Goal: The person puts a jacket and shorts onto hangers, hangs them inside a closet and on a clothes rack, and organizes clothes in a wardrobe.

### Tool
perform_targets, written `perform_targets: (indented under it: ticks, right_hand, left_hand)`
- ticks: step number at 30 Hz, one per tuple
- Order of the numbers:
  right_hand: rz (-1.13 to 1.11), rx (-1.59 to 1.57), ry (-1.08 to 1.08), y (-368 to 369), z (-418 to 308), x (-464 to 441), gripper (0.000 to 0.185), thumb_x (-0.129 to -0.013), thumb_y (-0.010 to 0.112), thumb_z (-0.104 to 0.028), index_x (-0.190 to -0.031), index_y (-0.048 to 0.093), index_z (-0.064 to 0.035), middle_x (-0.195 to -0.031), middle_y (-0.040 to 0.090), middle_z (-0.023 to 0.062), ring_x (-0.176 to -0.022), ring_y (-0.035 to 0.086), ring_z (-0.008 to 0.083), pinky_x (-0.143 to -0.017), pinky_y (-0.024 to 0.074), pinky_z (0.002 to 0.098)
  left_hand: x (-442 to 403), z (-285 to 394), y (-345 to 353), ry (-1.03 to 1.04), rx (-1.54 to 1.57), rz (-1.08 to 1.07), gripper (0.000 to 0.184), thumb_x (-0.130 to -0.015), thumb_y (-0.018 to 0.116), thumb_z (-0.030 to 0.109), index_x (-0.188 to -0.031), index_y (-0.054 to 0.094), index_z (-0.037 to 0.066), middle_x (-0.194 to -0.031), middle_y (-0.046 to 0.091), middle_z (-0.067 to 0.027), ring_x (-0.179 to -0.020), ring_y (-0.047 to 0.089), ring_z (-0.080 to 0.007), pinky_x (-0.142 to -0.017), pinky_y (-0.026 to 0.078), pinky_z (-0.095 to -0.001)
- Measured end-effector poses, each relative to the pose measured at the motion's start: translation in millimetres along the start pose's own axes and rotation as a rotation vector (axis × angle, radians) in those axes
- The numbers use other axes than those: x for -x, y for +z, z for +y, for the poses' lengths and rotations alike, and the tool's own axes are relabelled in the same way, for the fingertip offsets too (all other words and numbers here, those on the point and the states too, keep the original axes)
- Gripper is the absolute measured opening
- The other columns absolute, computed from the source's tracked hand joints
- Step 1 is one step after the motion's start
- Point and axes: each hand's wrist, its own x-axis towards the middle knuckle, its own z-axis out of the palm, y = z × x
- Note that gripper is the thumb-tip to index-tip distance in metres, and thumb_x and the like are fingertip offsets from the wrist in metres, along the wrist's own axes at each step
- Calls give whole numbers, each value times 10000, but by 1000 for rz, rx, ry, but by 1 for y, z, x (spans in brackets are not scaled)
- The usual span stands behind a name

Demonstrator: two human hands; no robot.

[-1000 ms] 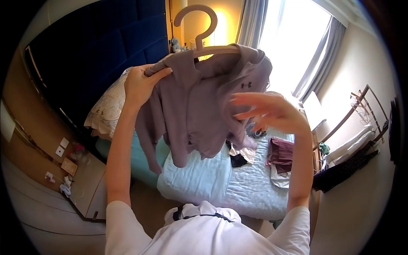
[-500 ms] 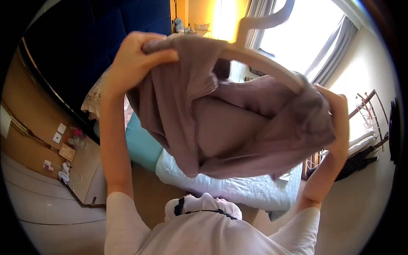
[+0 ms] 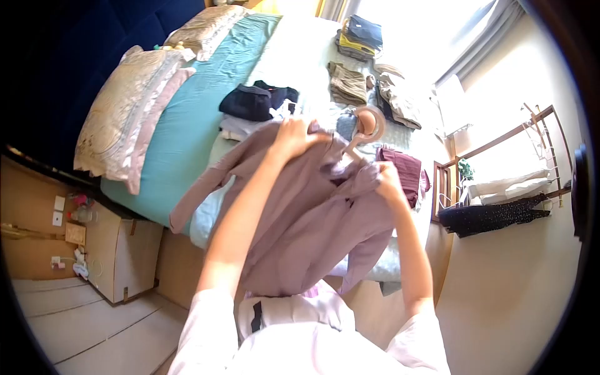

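Observation:
A mauve long-sleeved shirt (image 3: 284, 219) hangs spread between my hands, in front of the bed. My left hand (image 3: 295, 139) is closed on its shoulder near the collar. On the other shoulder, my right hand (image 3: 389, 182) grips the bunched cloth. A pale hanger (image 3: 380, 125) has its hook sticking up out of the neck opening, between the two hands. Its arms are hidden inside the shirt. One sleeve trails to the left and the body drops toward my waist.
Folded clothes lie on the bed: a dark pile (image 3: 250, 103), olive trousers (image 3: 347, 83), a stack with blue on top (image 3: 364, 32) and a maroon garment (image 3: 401, 172). Pillows (image 3: 125, 112) are at the left. A wooden rack (image 3: 494, 144) with a black garment stands right.
The shirt and both hands have come down from high in front of me to below the bed's middle. The shirt now hangs more open, and the bed shows more fully.

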Motion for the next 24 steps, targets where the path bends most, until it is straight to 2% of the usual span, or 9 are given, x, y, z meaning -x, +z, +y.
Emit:
perform_targets:
  ticks: [4,7,9,11,12,15,19,22,24]
  right_hand:
    - [141,-50,104,-1,151,-49,74,-766,644,-46,-708,676,-14,-641,603,-39,-556,501,25,-512,407,205]
    - [198,-208,310,-28,242,-86,147,-753,692,-136,-781,708,7,-629,629,-5,-582,534,49,-529,422,234]
    - [276,9,279,-45,290,-111,171,-737,717,-186,-782,718,-21,-646,654,31,-605,601,118,-573,459,275]
    - [381,406,292,-50,301,-126,263,-698,745,-239,-867,699,-43,-705,676,76,-666,652,253,-641,493,342]
    - [341,567,393,-47,296,-132,444,-648,765,-296,-1022,635,-94,-910,667,96,-867,625,320,-732,484,405]
    - [352,998,-159,-28,268,-129,523,-643,767,-276,-1114,560,-188,-1146,536,63,-1083,489,251,-794,430,392]
    - [-66,897,-450,-27,291,-138,267,-650,709,-94,-903,636,-132,-996,602,13,-954,544,233,-756,437,360]
    - [-70,800,-448,-28,285,-163,119,-644,689,-59,-746,632,-83,-885,621,46,-864,564,260,-743,457,360]
    - [-70,793,-516,-11,256,-174,231,-627,709,-55,-845,636,-72,-957,619,65,-926,558,278,-793,452,373]
  left_hand:
    - [-20,-33,155,-109,-83,78,545,-784,666,403,-1233,480,157,-1243,499,-64,-1212,439,-230,-1011,225,-542]
    - [4,-31,229,-161,-64,289,644,-820,642,324,-1352,318,161,-1411,338,-107,-1336,301,-249,-1047,181,-547]
    - [48,-31,259,-233,16,204,632,-810,652,307,-1333,348,123,-1428,328,-105,-1344,287,-264,-1058,156,-502]
    - [107,-41,292,-288,-47,122,670,-743,713,318,-1290,380,121,-1351,386,-86,-1268,353,-245,-1012,216,-441]
    - [132,-42,297,-318,-120,63,663,-735,723,318,-1276,395,119,-1294,416,-78,-1216,382,-239,-981,246,-427]
    - [195,-53,309,-446,-282,-21,562,-778,681,339,-1229,451,95,-1220,470,-78,-1138,444,-227,-950,297,-415]
    - [227,-57,285,-565,-365,-137,511,-752,698,344,-1148,515,79,-1058,573,-76,-991,519,-210,-871,365,-364]
    - [242,-50,249,-658,-261,-117,435,-700,742,313,-1026,559,91,-853,610,-56,-831,566,-209,-798,387,-347]
    - [260,-49,228,-658,-215,-65,397,-671,759,290,-969,577,102,-768,595,-40,-763,574,-218,-779,385,-349]
